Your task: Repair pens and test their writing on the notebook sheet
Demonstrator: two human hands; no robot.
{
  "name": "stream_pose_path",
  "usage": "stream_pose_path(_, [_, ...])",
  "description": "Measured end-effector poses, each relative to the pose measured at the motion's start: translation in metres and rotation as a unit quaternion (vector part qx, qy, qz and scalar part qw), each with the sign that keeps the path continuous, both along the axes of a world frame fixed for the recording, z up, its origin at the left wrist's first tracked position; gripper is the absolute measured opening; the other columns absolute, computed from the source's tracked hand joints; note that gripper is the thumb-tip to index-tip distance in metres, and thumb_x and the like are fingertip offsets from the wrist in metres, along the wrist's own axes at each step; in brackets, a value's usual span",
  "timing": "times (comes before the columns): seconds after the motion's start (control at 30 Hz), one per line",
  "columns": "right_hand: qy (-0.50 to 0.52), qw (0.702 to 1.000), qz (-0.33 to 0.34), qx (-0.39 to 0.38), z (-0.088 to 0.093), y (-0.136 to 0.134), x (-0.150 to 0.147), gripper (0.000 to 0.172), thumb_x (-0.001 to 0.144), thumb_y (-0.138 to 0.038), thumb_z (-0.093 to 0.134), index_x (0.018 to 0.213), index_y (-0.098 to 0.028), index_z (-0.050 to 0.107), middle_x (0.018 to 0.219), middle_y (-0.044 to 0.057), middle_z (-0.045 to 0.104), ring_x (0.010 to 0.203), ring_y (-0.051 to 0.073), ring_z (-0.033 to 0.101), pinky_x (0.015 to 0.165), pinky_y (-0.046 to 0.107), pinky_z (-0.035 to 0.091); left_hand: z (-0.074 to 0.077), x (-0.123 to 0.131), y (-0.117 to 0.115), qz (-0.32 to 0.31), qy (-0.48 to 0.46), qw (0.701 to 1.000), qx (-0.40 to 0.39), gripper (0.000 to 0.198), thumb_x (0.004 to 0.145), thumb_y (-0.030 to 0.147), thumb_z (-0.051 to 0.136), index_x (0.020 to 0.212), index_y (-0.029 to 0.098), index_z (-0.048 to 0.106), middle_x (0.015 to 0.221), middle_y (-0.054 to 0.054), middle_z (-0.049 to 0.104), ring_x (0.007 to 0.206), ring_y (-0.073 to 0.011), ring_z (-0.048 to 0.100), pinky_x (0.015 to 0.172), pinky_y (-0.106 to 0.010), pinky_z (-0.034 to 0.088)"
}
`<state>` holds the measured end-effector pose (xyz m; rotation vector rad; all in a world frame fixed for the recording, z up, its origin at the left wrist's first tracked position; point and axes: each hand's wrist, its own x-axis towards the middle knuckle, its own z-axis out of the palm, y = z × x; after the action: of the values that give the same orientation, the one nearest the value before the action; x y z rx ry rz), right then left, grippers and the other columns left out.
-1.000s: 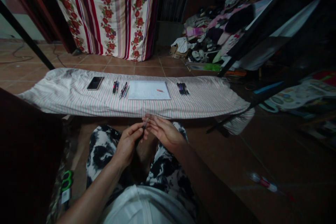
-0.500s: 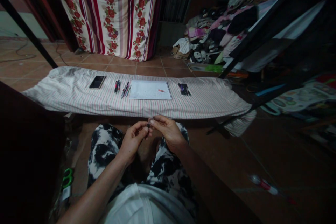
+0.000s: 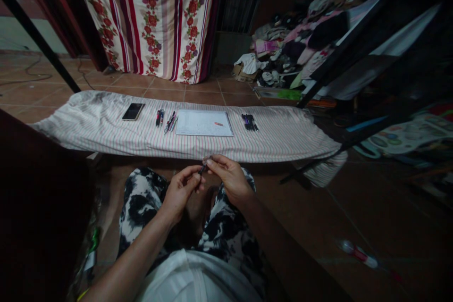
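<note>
Above my knees, my left hand (image 3: 181, 192) pinches a small, dark, pen-like piece (image 3: 202, 169) between thumb and fingers. My right hand (image 3: 230, 180) is closed on its upper end, fingertips almost meeting those of the left. Most of the piece is hidden by the fingers. Beyond the hands, a spiral notebook (image 3: 198, 123) lies open on a striped cloth (image 3: 141, 144), with a small orange-red item (image 3: 218, 124) on its page. Left of the notebook are several pens (image 3: 170, 122) and another small group of pens (image 3: 159, 118). Several dark pens (image 3: 249, 122) lie to its right.
A phone (image 3: 133, 112) rests on the cloth's left part. A floral curtain (image 3: 166, 23) hangs behind, beside a heap of clothes (image 3: 297, 42). On the floor lie a plastic bottle (image 3: 358, 253) at right and a green-handled item (image 3: 94, 239) at left.
My fingertips have drawn slightly apart, and more of the dark piece shows between them. Things on the cloth keep their places; the view has shifted a little.
</note>
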<state>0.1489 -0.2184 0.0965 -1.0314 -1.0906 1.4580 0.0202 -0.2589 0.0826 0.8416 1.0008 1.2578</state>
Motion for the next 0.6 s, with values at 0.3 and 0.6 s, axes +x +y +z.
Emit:
stream_pose_path(0.3, [0.020,1.000,-0.005,-0.023,0.0012,0.0045,0.0012,0.025,0.060,-0.035,0.073,0.076,-0.017,0.066,0.080,0.003,0.066,0.070,0.012,0.059,0.060,0.023,0.045,-0.0016,0.0028,0.0037,0.011,-0.007,1.000,-0.015,0.033,0.063,0.030,0.072,0.091,0.013,0.065,0.067,-0.002,0.064,0.058,-0.0110,0.056,0.054,-0.022,0.040])
stream_pose_path(0.6, [0.026,0.999,0.013,-0.022,0.0038,0.0059,0.0047,0.023,0.062,-0.032,0.073,0.078,-0.018,0.065,0.077,0.000,0.064,0.070,0.010,0.058,0.061,0.021,0.045,0.0002,0.0058,0.0082,0.011,-0.004,1.000,-0.004,0.032,0.064,0.029,0.071,0.091,0.012,0.065,0.067,-0.002,0.065,0.055,-0.0102,0.055,0.052,-0.021,0.038])
